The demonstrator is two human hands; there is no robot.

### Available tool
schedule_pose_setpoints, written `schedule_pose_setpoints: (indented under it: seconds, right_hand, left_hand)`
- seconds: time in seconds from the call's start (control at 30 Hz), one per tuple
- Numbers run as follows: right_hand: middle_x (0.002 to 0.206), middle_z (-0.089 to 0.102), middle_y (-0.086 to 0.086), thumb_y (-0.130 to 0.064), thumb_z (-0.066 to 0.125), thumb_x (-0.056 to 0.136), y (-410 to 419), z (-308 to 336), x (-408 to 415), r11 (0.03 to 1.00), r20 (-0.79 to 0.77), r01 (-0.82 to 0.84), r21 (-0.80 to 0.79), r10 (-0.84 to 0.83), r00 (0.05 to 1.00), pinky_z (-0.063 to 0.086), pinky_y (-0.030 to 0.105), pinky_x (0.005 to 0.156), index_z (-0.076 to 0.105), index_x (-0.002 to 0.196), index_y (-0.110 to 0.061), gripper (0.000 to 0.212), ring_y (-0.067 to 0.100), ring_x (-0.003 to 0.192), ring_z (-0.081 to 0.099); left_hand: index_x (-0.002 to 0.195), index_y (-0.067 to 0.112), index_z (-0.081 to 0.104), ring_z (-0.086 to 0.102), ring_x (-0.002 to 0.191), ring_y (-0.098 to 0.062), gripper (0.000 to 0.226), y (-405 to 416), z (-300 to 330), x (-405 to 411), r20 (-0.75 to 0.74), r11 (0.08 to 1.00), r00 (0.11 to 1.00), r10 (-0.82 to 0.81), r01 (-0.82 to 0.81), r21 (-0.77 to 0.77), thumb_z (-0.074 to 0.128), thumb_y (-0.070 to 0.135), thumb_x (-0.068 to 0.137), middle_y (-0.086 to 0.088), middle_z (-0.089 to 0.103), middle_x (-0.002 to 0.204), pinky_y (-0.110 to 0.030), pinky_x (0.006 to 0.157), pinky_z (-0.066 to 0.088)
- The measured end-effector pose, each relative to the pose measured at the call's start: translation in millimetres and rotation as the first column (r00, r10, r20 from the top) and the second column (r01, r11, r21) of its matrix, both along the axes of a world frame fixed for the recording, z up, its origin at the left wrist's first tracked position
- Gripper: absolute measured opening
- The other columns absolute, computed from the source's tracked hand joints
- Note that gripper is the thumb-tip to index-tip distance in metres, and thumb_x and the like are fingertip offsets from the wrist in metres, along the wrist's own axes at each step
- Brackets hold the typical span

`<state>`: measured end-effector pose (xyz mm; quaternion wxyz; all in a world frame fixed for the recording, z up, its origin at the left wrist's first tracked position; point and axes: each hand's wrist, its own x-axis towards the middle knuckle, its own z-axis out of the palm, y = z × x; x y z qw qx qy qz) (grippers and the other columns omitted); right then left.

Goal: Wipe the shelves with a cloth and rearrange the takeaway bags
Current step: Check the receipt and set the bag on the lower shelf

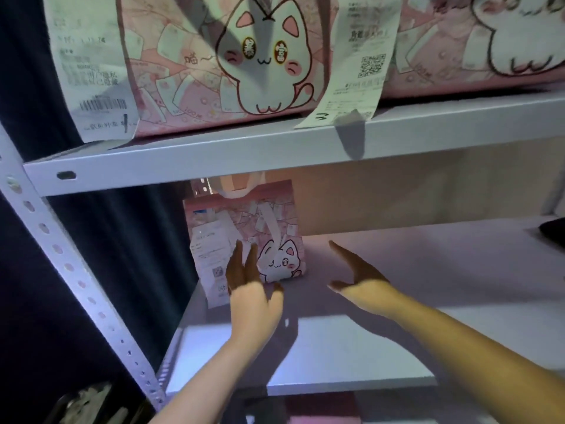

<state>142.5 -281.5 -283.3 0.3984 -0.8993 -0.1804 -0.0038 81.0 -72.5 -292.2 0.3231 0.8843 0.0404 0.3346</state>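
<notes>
A small pink takeaway bag (269, 228) with a white cat print and a receipt on its front stands upright at the back left of the lower white shelf (397, 347). My left hand (250, 289) is open right in front of the bag, fingers stretched toward it; I cannot tell if they touch it. My right hand (357, 276) is open to the bag's right, apart from it, palm facing left. Two larger pink cat bags (220, 62) (477, 41) with long receipts sit on the upper shelf (214, 154). No cloth is in view.
A perforated white upright (61, 255) runs down the left side of the rack. A dark object (553, 232) lies at the lower shelf's right edge. Receipts (354, 59) hang over the upper shelf's front lip. Dark curtain fills the left.
</notes>
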Motion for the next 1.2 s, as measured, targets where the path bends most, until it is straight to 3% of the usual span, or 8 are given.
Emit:
schedule_pose_setpoints:
  seconds: [0.13, 0.3, 0.47, 0.57, 0.67, 0.8, 0.93, 1.2]
  right_hand:
    - [0.151, 0.030, -0.009, -0.033, 0.065, 0.088, -69, -11, -12, 0.998, 0.047, 0.014, -0.069, -0.011, 0.999, 0.031, 0.022, 0.106, 0.021, 0.149, -0.035, 0.075, 0.015, 0.137, 0.033]
    - [0.152, 0.025, -0.013, -0.045, 0.061, 0.089, -182, -20, -29, 0.989, -0.036, 0.113, -0.094, -0.117, 0.992, 0.032, 0.022, 0.105, 0.019, 0.150, -0.031, 0.075, 0.010, 0.138, 0.029]
    - [0.148, 0.034, -0.009, -0.060, 0.058, 0.079, -298, -14, -44, 0.949, -0.074, 0.299, -0.099, -0.307, 0.949, 0.030, 0.019, 0.098, 0.030, 0.147, -0.027, 0.080, 0.012, 0.135, 0.034]
    - [0.147, 0.041, -0.004, -0.053, 0.058, 0.084, -356, -17, -42, 0.904, -0.067, 0.417, -0.096, -0.424, 0.903, 0.033, 0.022, 0.099, 0.036, 0.144, -0.023, 0.071, 0.016, 0.131, 0.042]
    - [0.138, 0.052, 0.000, -0.054, 0.054, 0.087, -397, -17, -36, 0.861, -0.108, 0.500, -0.095, -0.508, 0.855, 0.034, 0.019, 0.088, 0.039, 0.143, -0.021, 0.066, 0.016, 0.116, 0.054]
    - [0.143, 0.047, 0.004, -0.073, 0.043, 0.071, -417, -16, -25, 0.865, -0.146, 0.496, -0.079, -0.502, 0.853, 0.034, 0.027, 0.096, 0.040, 0.144, -0.019, 0.091, 0.024, 0.127, 0.047]
    - [0.147, 0.043, 0.003, -0.053, 0.048, 0.091, -423, -24, -17, 0.851, -0.130, 0.517, -0.088, -0.525, 0.841, 0.033, 0.029, 0.103, 0.036, 0.145, -0.019, 0.065, 0.024, 0.132, 0.042]
    - [0.142, 0.048, 0.006, -0.046, 0.046, 0.096, -441, -38, -23, 0.774, -0.083, 0.617, -0.141, -0.630, 0.772, 0.038, 0.034, 0.101, 0.037, 0.144, -0.024, 0.054, 0.024, 0.124, 0.048]
  left_hand:
    - [0.151, 0.020, 0.016, 0.003, 0.144, -0.013, 0.084, -67, -2, 3, -0.059, 0.986, 0.988, -0.146, 0.150, 0.076, 0.066, 0.018, 0.085, -0.002, 0.008, 0.158, -0.021, 0.109, 0.012]
    - [0.151, 0.013, 0.018, 0.010, 0.145, -0.025, 0.080, -164, -28, 29, -0.298, 0.944, 0.917, -0.266, 0.310, 0.111, 0.052, 0.045, 0.085, -0.006, 0.013, 0.159, -0.042, 0.113, 0.028]
    - [0.153, 0.015, 0.005, 0.010, 0.147, -0.028, 0.080, -260, -52, 47, -0.569, 0.855, 0.811, -0.141, 0.389, 0.343, 0.038, 0.058, 0.093, -0.009, 0.006, 0.161, -0.040, 0.117, 0.016]
    - [0.153, 0.013, 0.007, 0.011, 0.146, -0.028, 0.081, -307, -56, 52, -0.660, 0.839, 0.744, -0.108, 0.424, 0.341, 0.028, 0.063, 0.094, -0.008, 0.008, 0.161, -0.048, 0.117, 0.012]
    - [0.152, 0.009, 0.009, 0.012, 0.145, -0.032, 0.090, -337, -59, 56, -0.685, 0.826, 0.725, -0.070, 0.427, 0.368, 0.020, 0.073, 0.088, -0.010, 0.012, 0.160, -0.053, 0.116, 0.008]
    - [0.151, 0.009, 0.010, 0.013, 0.146, -0.029, 0.112, -349, -57, 65, -0.680, 0.836, 0.732, -0.040, 0.397, 0.379, 0.012, 0.088, 0.072, -0.009, 0.014, 0.160, -0.054, 0.116, 0.006]
    - [0.153, 0.012, 0.003, 0.007, 0.147, -0.027, 0.126, -362, -51, 77, -0.720, 0.826, 0.691, -0.063, 0.442, 0.351, 0.010, 0.096, 0.059, -0.006, 0.006, 0.161, -0.054, 0.117, 0.003]
    - [0.152, 0.013, 0.000, -0.001, 0.147, -0.030, 0.130, -382, -55, 90, -0.740, 0.766, 0.663, -0.115, 0.533, 0.358, 0.014, 0.100, 0.057, -0.010, -0.001, 0.161, -0.055, 0.116, 0.000]
